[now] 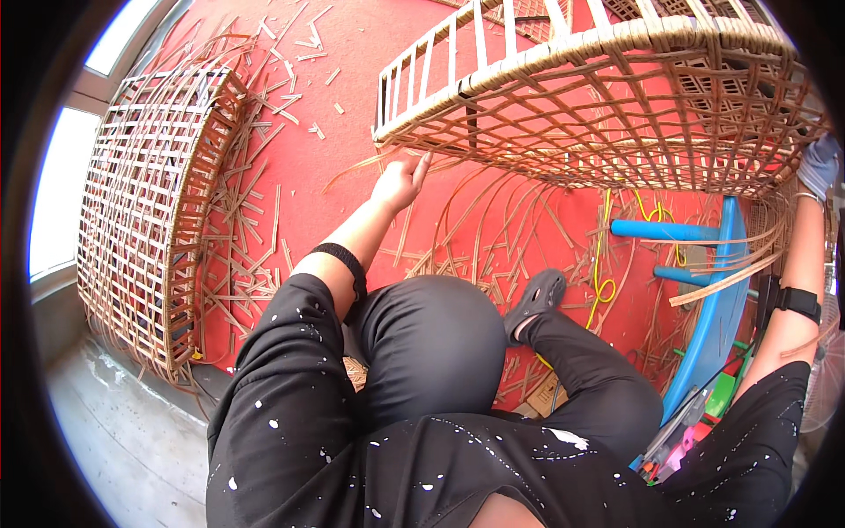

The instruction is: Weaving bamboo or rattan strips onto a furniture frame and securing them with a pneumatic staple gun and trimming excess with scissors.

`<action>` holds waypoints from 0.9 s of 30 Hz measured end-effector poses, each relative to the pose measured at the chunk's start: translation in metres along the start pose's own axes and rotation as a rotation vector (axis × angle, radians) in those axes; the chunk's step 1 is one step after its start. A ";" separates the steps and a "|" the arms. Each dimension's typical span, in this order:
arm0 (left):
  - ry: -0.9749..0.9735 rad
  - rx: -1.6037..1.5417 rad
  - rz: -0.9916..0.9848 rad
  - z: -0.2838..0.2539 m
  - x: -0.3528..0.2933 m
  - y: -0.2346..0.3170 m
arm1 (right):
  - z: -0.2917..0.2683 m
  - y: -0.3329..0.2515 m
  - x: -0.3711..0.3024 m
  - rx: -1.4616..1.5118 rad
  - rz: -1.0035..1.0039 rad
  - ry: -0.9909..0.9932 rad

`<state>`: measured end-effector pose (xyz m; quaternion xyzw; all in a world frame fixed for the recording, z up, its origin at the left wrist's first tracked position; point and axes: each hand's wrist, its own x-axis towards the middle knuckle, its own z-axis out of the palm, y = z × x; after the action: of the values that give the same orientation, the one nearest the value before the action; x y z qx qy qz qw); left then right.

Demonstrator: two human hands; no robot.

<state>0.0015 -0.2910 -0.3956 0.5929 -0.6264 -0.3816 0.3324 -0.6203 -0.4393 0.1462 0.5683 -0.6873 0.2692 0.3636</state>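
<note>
A large woven wicker panel with open ribs along its far side, like part of a basket [563, 97], hangs tilted across the upper right. My left hand [402, 182] is closed just under its lower left corner, among thin loose strands; what lies between the fingers is hidden. In a pale blue glove, my right hand [819, 165] grips the panel's right end, its fingertips partly hidden. Long loose strands [480, 198] trail from the panel's lower edge, and a bundle of strips [748, 264] hangs below my right hand.
Another woven wicker piece [145, 202] stands at left near a window. Cut strips [251, 211] litter the red floor [330, 97]. By my right leg are a blue stool [709, 308], a yellow cord [601, 273] and several tools [673, 440]. A fan [827, 370] shows at far right.
</note>
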 end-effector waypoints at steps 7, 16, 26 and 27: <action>-0.012 0.034 -0.008 -0.002 0.000 -0.007 | -0.001 0.005 -0.005 0.001 0.002 -0.009; 0.270 0.152 0.240 -0.003 -0.005 -0.016 | -0.003 0.009 -0.013 0.015 0.005 -0.015; 0.238 0.094 0.026 -0.034 -0.033 -0.009 | -0.001 0.013 -0.018 0.022 -0.016 -0.009; 0.259 0.072 0.028 -0.037 -0.033 -0.010 | -0.001 0.012 -0.019 0.025 -0.017 -0.010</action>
<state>0.0405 -0.2607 -0.3850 0.6400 -0.5998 -0.2746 0.3941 -0.6299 -0.4250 0.1314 0.5801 -0.6806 0.2720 0.3554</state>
